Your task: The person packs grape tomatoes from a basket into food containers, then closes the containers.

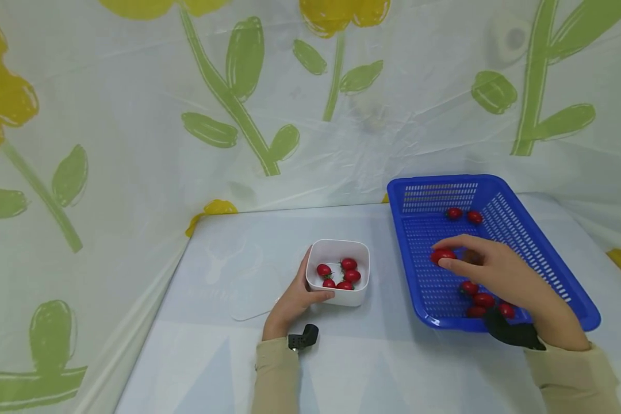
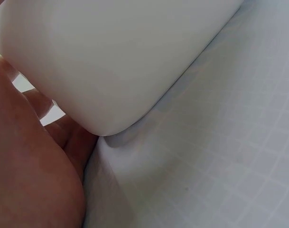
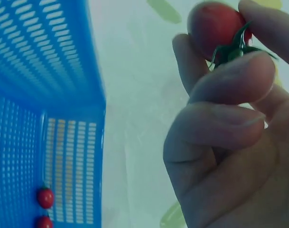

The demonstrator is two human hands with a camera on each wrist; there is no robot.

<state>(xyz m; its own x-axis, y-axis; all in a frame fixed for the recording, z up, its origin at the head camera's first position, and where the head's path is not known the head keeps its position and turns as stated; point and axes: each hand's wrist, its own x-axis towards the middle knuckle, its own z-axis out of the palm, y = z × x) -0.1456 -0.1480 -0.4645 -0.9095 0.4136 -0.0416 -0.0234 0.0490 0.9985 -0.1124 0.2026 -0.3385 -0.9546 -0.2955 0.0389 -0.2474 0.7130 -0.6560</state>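
Note:
My left hand point(image 1: 295, 296) grips a small white square container point(image 1: 359, 296) at its left side, with the thumb along the near wall. Several red cherry tomatoes point(image 1: 349, 264) lie inside it. In the left wrist view the fingers curl against the container's smooth wall point(image 2: 120, 52). Over the blue basket point(image 1: 407, 264), my right hand point(image 1: 502, 270) pinches one cherry tomato point(image 1: 443, 256) between thumb and fingers. The right wrist view shows that tomato's red skin point(image 3: 213, 28) and green stem leaves. More cherry tomatoes point(image 1: 483, 300) lie on the basket floor, near and far.
A clear flat lid-like sheet point(image 1: 248, 307) lies on the white table point(image 1: 227, 356), left of the container and partly behind my left hand. Behind the table hangs a white cloth point(image 1: 150, 115) printed with yellow flowers and green leaves. The basket has raised slotted walls.

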